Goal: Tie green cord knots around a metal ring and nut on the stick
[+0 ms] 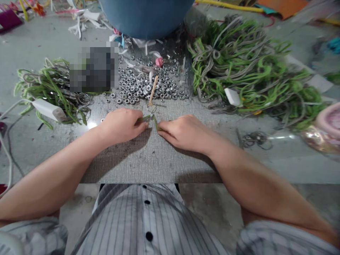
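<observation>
My left hand and my right hand meet near the middle of the grey mat, each closed on a strand of green cord. The two strands come together just beyond my fingers at a metal ring. A thin wooden stick stands up from the ring, its foot beside it. Past the ring lies a spread of metal nuts. The fingertips hide the cord ends.
Behind the nuts stands a blue basin. Green and grey cords are heaped at right; a smaller cord bundle with metal rings lies left. A white block with a cable rests against it. Loose rings lie right of my arm.
</observation>
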Action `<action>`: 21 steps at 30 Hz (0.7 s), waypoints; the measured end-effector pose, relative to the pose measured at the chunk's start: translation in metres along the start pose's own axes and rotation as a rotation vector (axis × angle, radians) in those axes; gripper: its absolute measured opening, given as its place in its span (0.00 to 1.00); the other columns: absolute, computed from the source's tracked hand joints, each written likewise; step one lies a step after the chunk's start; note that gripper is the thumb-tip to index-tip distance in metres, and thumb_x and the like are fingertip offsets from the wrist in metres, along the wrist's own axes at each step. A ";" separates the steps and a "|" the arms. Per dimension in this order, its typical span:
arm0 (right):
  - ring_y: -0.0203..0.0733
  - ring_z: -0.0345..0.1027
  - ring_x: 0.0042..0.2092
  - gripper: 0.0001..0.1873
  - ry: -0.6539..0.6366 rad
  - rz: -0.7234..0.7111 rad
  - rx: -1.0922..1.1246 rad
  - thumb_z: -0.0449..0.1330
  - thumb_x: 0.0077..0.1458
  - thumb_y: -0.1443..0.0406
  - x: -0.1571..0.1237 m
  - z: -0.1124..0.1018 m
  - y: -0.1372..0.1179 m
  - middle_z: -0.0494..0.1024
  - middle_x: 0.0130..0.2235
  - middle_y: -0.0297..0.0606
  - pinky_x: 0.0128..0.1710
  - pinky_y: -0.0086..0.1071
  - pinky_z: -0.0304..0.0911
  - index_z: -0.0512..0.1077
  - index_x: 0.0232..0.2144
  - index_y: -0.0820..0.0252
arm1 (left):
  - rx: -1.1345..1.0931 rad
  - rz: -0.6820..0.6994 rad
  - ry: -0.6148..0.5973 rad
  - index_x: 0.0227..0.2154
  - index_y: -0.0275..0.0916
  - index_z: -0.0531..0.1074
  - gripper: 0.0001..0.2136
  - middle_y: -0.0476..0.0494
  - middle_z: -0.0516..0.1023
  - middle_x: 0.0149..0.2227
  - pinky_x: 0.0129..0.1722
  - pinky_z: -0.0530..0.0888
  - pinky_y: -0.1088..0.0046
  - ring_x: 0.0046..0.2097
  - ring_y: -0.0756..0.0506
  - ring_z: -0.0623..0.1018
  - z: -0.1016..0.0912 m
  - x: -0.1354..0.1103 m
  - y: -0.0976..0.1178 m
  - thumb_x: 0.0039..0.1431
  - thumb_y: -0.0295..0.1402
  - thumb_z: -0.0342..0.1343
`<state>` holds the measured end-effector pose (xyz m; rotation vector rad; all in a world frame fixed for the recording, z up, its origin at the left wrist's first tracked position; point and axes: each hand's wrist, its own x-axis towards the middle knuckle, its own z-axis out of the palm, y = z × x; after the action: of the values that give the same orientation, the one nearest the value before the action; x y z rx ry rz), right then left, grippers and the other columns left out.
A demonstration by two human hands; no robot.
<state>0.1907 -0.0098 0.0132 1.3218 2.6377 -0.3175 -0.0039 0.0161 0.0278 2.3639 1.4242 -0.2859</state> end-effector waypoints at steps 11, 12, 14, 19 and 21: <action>0.37 0.60 0.25 0.13 0.032 0.059 0.038 0.49 0.62 0.63 0.001 0.002 0.001 0.75 0.25 0.37 0.26 0.31 0.40 0.73 0.35 0.60 | 0.109 0.010 -0.085 0.35 0.36 0.76 0.16 0.37 0.77 0.29 0.32 0.66 0.67 0.33 0.39 0.75 -0.002 0.000 0.001 0.59 0.33 0.43; 0.37 0.60 0.25 0.14 0.038 0.059 0.035 0.49 0.62 0.63 0.001 0.003 0.002 0.75 0.26 0.37 0.26 0.31 0.40 0.73 0.36 0.60 | 0.125 0.046 -0.114 0.35 0.36 0.76 0.16 0.37 0.77 0.29 0.32 0.66 0.66 0.33 0.39 0.75 -0.003 0.000 0.001 0.58 0.32 0.42; 0.37 0.61 0.25 0.14 0.040 0.060 0.024 0.48 0.63 0.63 0.001 0.004 0.002 0.76 0.27 0.38 0.26 0.32 0.40 0.73 0.38 0.61 | 0.143 0.137 -0.166 0.34 0.37 0.77 0.16 0.38 0.77 0.28 0.31 0.65 0.67 0.31 0.40 0.74 -0.006 -0.001 0.000 0.58 0.31 0.43; 0.38 0.61 0.26 0.15 0.025 0.073 -0.005 0.48 0.64 0.62 0.001 0.004 0.002 0.78 0.28 0.39 0.26 0.32 0.39 0.73 0.41 0.61 | 0.115 0.253 -0.210 0.30 0.38 0.76 0.13 0.43 0.75 0.25 0.30 0.61 0.71 0.27 0.45 0.71 -0.010 0.000 -0.006 0.58 0.29 0.45; 0.38 0.61 0.25 0.15 0.030 0.068 -0.008 0.48 0.64 0.62 0.001 0.005 0.001 0.77 0.28 0.39 0.26 0.32 0.40 0.73 0.41 0.61 | 0.094 0.269 -0.211 0.29 0.38 0.75 0.12 0.45 0.74 0.24 0.29 0.60 0.72 0.26 0.47 0.69 -0.011 0.000 -0.005 0.58 0.28 0.46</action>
<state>0.1917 -0.0100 0.0083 1.4208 2.6080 -0.2792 -0.0086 0.0231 0.0364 2.4784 1.0048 -0.5209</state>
